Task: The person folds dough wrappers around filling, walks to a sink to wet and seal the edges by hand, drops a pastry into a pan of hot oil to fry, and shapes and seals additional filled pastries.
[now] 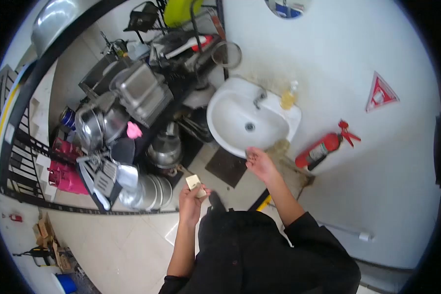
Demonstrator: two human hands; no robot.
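My left hand (191, 202) is closed around a small cream-coloured rectangular block (193, 182) with a dark mark on its face; its exact kind does not show. Close to the front rim of the white washbasin (215, 115) is my right hand (260, 165), its fingers curled and pinched together. Whatever those fingers hold, if anything, is too small to make out. The basin has a metal tap (259, 99) and a drain (250, 127). A soap bottle (288, 96) with yellow liquid stands on its right corner.
On my left, a black rack carries metal pans (141, 88), steel bowls (89, 125), a slotted spatula (104, 182) and stacked pots (152, 192). A red fire extinguisher (318, 151) hangs on the right wall. Below the basin lies a dark floor mat (225, 167).
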